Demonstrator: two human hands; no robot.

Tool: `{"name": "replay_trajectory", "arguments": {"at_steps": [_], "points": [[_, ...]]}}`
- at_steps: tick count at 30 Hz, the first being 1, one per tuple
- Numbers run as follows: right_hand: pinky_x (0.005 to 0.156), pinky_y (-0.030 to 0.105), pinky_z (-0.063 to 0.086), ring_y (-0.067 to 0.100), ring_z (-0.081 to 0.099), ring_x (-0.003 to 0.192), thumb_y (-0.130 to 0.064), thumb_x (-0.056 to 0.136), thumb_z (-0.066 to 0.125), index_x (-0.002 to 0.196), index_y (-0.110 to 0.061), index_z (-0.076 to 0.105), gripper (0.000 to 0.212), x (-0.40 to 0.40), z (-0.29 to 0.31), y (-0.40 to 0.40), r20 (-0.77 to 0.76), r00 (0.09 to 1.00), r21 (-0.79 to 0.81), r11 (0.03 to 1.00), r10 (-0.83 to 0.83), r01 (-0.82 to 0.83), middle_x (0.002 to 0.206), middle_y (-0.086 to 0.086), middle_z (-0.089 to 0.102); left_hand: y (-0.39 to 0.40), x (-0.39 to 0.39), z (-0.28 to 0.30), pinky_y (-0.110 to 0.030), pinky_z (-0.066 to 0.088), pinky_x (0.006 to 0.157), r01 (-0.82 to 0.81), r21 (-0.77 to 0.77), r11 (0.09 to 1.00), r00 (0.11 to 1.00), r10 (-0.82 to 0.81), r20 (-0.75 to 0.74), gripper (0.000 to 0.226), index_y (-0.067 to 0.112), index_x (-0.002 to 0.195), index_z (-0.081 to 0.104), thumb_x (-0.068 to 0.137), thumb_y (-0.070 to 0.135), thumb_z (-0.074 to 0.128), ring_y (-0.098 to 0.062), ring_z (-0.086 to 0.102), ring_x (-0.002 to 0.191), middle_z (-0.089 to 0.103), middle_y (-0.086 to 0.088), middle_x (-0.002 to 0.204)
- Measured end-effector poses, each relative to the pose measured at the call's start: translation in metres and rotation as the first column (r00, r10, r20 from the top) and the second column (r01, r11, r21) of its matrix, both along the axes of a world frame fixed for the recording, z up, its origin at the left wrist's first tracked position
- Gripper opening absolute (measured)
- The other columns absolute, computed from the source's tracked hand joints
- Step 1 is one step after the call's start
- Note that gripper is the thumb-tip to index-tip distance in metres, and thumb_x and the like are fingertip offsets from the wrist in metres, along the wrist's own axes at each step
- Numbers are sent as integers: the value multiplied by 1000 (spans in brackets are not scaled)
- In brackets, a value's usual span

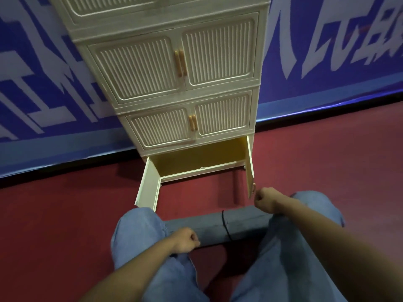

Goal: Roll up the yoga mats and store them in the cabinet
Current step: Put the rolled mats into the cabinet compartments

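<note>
The fingers of the left hand point(185, 240) are curled into a loose fist at lower centre of the frame, holding nothing that shows, just beside the near edge of the rolled mat point(218, 227). The fingers of the right hand point(266, 200) are curled too, right of centre; whether they pinch anything cannot be told. That hand sits just below the lower edge of the open right door point(250, 166) and above the right end of the mat.

The grey mat lies rolled on the red floor point(54, 214), running left to right between the person's knees in blue jeans point(139, 232), with a thin black cord point(225, 225) looped around it right of its middle.

Above it, at centre frame, stands the cream cabinet point(174, 62). Its bottom compartment point(196, 158) is open, both doors swung out, the left door point(149, 186) angled toward the left knee. The upper doors are closed, with wooden handles. A blue wall point(327, 51) with pale lettering fills the background.
</note>
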State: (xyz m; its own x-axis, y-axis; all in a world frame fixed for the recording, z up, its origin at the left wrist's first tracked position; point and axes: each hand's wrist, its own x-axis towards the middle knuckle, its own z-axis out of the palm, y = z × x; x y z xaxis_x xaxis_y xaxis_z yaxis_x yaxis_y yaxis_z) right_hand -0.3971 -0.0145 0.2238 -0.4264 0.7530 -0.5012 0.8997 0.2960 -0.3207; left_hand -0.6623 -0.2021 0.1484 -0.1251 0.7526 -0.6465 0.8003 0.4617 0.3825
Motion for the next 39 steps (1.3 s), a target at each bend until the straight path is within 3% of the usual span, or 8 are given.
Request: {"name": "replay_trajectory", "arguments": {"at_steps": [3, 7, 13, 18, 22, 27, 32, 39], "points": [[69, 30, 43, 26, 60, 86, -19, 93, 52, 88, -15, 60, 11, -4, -9, 12, 21, 1000, -21, 1000, -9, 9, 96, 7, 63, 9, -36, 4, -15, 38, 56, -26, 4, 1000, 995, 26, -96, 32, 23, 66, 55, 95, 31, 66, -4, 51, 64, 55, 13, 65], [76, 33, 49, 27, 63, 95, -20, 94, 50, 103, -10, 68, 22, -19, -30, 35, 85, 996, -67, 997, 29, -23, 107, 9, 67, 27, -83, -7, -29, 47, 73, -74, -31, 997, 982, 67, -174, 28, 21, 69, 58, 92, 36, 64, -13, 60, 78, 66, 5, 80], [77, 35, 49, 29, 61, 94, -17, 97, 46, 109, -8, 69, 27, -41, -71, 69, 161, 975, -126, 983, 152, -133, 111, 11, 67, 79, -75, -59, -30, 49, 88, 47, -74, 996, 978, -61, -199, 28, 20, 108, 69, 93, 41, 60, -23, 65, 110, 70, -3, 121], [82, 35, 48, 35, 63, 102, -20, 99, 49, 110, -5, 67, 26, -72, -109, 104, 111, 985, -155, 981, 133, -115, 115, 16, 69, 138, -61, -108, -42, 38, 112, 73, -47, 996, 964, -82, -251, 93, 19, 149, 39, 78, 69, 71, -29, 46, 138, 47, -7, 153], [83, 39, 53, 36, 66, 100, -28, 95, 55, 100, -9, 70, 25, -109, -136, 107, 25, 997, -168, 984, 72, -67, 106, 15, 72, 172, -43, -155, -49, 21, 122, 214, -143, 966, 908, -251, -335, 151, 16, 162, 6, 50, 81, 82, -33, 24, 149, 24, -10, 163], [94, 35, 49, 29, 60, 116, -34, 97, 55, 123, -18, 63, 31, -124, -165, 94, 44, 986, -214, 966, 161, -148, 128, 5, 63, 193, -19, -224, -66, -3, 121, 356, -348, 867, 811, -472, -347, 172, 10, 154, -32, 49, 80, 83, -49, -8, 154, -11, -25, 168], [99, 35, 44, 26, 54, 123, -35, 100, 52, 131, -19, 58, 35, -116, -171, 90, 46, 974, -228, 952, 222, -206, 132, 4, 57, 182, -29, -264, -56, 2, 125, 376, -196, 905, 826, -424, -371, 154, 14, 161, -16, 58, 65, 87, -42, 8, 153, 4, -20, 167], [104, 37, 42, 26, 51, 125, -35, 99, 50, 135, -20, 54, 39, -81, -154, 95, 135, 967, -203, 961, 215, -185, 136, 3, 55, 186, -26, -213, -52, 28, 112, 496, 37, 868, 817, -452, -358, 132, 14, 153, 38, 39, 58, 88, -35, 49, 124, 51, -14, 139]]}}
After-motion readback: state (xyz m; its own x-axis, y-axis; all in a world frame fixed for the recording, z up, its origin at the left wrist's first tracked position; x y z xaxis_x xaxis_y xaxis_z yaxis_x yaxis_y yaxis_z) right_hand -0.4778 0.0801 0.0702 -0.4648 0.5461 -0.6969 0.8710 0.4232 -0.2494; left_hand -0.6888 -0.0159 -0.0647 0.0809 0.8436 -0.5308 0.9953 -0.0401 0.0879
